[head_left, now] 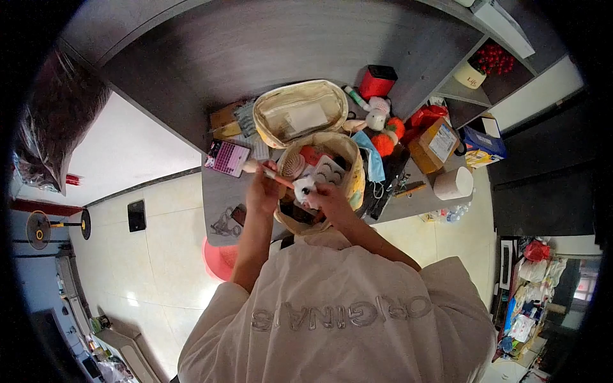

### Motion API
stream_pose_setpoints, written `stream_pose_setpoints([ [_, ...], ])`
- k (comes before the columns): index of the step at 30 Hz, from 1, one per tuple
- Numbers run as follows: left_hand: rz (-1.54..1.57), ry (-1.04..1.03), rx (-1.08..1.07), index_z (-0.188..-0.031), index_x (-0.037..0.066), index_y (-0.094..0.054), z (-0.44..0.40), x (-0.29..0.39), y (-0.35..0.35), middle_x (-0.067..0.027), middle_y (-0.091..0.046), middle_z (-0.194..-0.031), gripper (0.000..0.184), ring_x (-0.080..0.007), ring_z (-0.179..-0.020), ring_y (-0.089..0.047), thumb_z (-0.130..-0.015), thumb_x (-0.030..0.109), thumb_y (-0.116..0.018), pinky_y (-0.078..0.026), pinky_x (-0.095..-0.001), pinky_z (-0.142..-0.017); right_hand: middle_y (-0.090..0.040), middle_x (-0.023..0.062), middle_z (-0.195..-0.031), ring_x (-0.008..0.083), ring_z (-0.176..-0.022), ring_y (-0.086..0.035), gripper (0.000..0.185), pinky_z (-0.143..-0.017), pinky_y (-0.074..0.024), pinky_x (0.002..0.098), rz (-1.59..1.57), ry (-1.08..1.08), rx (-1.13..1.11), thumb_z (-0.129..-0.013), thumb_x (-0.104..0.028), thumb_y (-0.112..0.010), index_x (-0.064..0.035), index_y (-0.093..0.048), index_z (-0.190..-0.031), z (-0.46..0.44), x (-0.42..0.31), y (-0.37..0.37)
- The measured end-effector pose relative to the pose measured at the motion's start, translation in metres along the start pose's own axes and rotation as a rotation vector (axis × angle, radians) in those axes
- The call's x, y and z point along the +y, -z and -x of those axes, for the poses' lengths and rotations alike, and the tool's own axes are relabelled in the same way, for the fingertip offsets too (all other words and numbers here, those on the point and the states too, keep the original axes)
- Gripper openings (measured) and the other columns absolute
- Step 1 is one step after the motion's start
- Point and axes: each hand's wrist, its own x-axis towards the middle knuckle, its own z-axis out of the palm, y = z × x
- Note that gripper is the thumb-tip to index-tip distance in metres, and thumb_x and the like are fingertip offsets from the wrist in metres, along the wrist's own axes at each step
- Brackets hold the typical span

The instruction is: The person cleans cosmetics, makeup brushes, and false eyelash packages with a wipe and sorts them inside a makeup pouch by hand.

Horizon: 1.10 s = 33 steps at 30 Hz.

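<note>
Diagonally, right hand grasps white item, left hand upright around brush

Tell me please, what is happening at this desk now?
A person is handling small items over an open bag on the grey desk. The left hand holds a soft-tipped brush, its handle pointing toward a small white item with a black spot, held in the right hand. The bag's lid is up. Inside lie a tray with false lashes and what looks like a round hairbrush.
</note>
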Motion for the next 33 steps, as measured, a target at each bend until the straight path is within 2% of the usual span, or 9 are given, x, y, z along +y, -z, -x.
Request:
stream_pose_setpoints([
  [2,0.090,0.039,-0.096,-0.090,0.003,-0.047,-0.008,-0.016,0.017,-0.0068,-0.054,-0.081,0.031,-0.0184,-0.078,-0.054,-0.089,0.031,-0.035,-0.044,-0.0296,-0.071,-0.056,0.0037,-0.081,0.0103,-0.064,-0.054,0.019,-0.050,-0.0470,0.0226,-0.120,-0.050,0.056,-0.079,-0.014,-0.052,-0.0018,-0.055,-0.093,0.005,-0.009,0.001],
  [5,0.140,0.032,0.140,-0.089,0.003,-0.047,0.006,-0.020,-0.022,-0.0070,-0.054,-0.081,0.034,-0.0181,-0.079,-0.053,-0.089,0.034,-0.033,-0.044,-0.0306,-0.071,-0.057,0.0039,-0.078,0.0106,-0.072,-0.053,0.022,-0.068,-0.0411,0.0240,-0.294,0.115,0.137,-0.080,-0.019,-0.053,0.0014,-0.056,-0.089,0.001,-0.003,0.001],
  [9,0.111,0.094,0.016,-0.088,0.003,-0.048,0.001,-0.026,-0.011,-0.0068,-0.054,-0.084,0.034,-0.0174,-0.082,-0.052,-0.089,0.033,-0.033,-0.044,-0.0319,-0.075,-0.056,0.0028,-0.080,0.0108,-0.071,-0.053,0.019,-0.066,-0.0418,0.0236,-0.517,0.210,0.191,-0.080,-0.016,-0.053,0.0011,-0.056,-0.088,0.005,-0.007,-0.008],
  [11,0.187,0.093,0.159,-0.088,0.004,-0.050,0.004,-0.030,-0.015,-0.0041,-0.055,-0.082,0.029,-0.0146,-0.079,-0.053,-0.088,0.031,-0.038,-0.045,-0.0281,-0.074,-0.056,0.0026,-0.082,0.0110,-0.072,-0.053,0.018,-0.065,-0.0427,0.0242,-0.563,0.184,0.206,-0.080,-0.015,-0.053,0.0007,-0.056,-0.089,0.005,-0.009,-0.007],
  [20,-0.032,-0.068,0.009,-0.088,0.004,-0.050,0.013,-0.018,-0.023,-0.0047,-0.055,-0.081,0.027,-0.0136,-0.074,-0.054,-0.088,0.029,-0.039,-0.047,-0.0271,-0.066,-0.053,-0.0009,-0.068,0.0071,-0.058,-0.046,0.018,-0.053,-0.0390,0.0222,0.230,0.243,0.039,-0.079,-0.018,-0.055,-0.0003,-0.058,-0.082,0.000,0.018,0.028],
  [23,0.006,0.050,-0.046,-0.088,0.003,-0.049,0.005,-0.021,-0.011,-0.0052,-0.054,-0.081,0.028,-0.0148,-0.073,-0.054,-0.088,0.030,-0.038,-0.047,-0.0273,-0.068,-0.053,-0.0007,-0.068,0.0065,-0.057,-0.046,0.018,-0.051,-0.0390,0.0217,0.163,0.274,0.098,-0.079,-0.017,-0.055,0.0001,-0.058,-0.084,0.009,0.009,0.024],
  [26,0.136,0.169,-0.004,-0.090,0.003,-0.049,0.003,-0.028,-0.008,-0.0056,-0.055,-0.082,0.028,-0.0151,-0.072,-0.054,-0.088,0.030,-0.039,-0.048,-0.0267,-0.068,-0.053,-0.0009,-0.067,0.0056,-0.057,-0.045,0.019,-0.051,-0.0391,0.0217,-0.283,0.145,0.079,-0.078,-0.017,-0.056,0.0007,-0.058,-0.085,0.011,0.012,0.020],
  [30,0.243,0.215,0.123,-0.090,0.006,-0.050,0.001,-0.040,-0.006,-0.0048,-0.056,-0.081,0.024,-0.0133,-0.070,-0.054,-0.086,0.029,-0.043,-0.046,-0.0250,-0.063,-0.053,0.0000,-0.067,0.0064,-0.056,-0.046,0.019,-0.051,-0.0391,0.0225,-0.163,0.291,0.101,-0.078,-0.017,-0.056,0.0010,-0.058,-0.086,0.010,0.017,0.016],
  [33,0.107,0.136,-0.035,-0.090,0.006,-0.052,-0.005,-0.031,0.005,-0.0051,-0.057,-0.082,0.019,-0.0132,-0.070,-0.054,-0.087,0.023,-0.045,-0.045,-0.0247,-0.061,-0.055,0.0034,-0.067,0.0098,-0.056,-0.048,0.018,-0.051,-0.0399,0.0251,0.026,0.295,0.075,-0.077,-0.016,-0.056,0.0004,-0.058,-0.085,0.000,0.030,0.030],
])
